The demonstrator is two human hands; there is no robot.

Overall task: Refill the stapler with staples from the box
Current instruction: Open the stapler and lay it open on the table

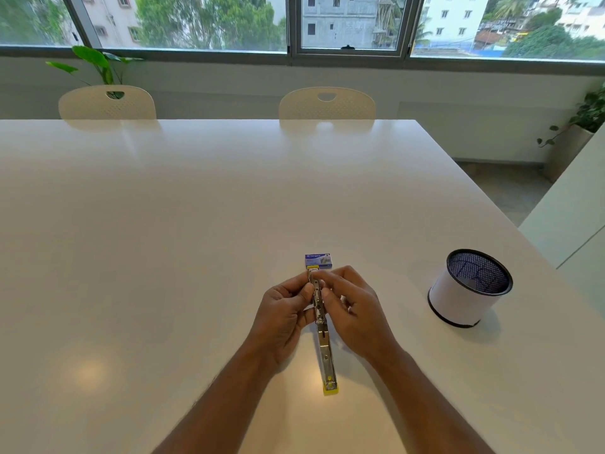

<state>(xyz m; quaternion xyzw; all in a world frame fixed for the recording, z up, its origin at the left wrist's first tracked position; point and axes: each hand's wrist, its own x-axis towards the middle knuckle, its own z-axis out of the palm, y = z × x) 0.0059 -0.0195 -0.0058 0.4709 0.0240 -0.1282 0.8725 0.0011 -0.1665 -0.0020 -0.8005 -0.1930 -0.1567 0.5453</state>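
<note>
A metal stapler (325,347) with yellow ends lies swung flat open on the white table (163,240), pointing away from me. My left hand (283,314) grips the far half of the stapler from the left side. My right hand (352,306) pinches at the same far half from the right, fingertips at the open channel; whether a staple strip sits between the fingers I cannot tell. Just beyond the stapler's far tip rests a small blue staple box (318,260).
A round white-wrapped mesh pen holder (465,294) stands to the right, near the table's right edge. Two cream chairs (327,104) are tucked in at the far side, below a window. A plant (95,65) stands at the far left.
</note>
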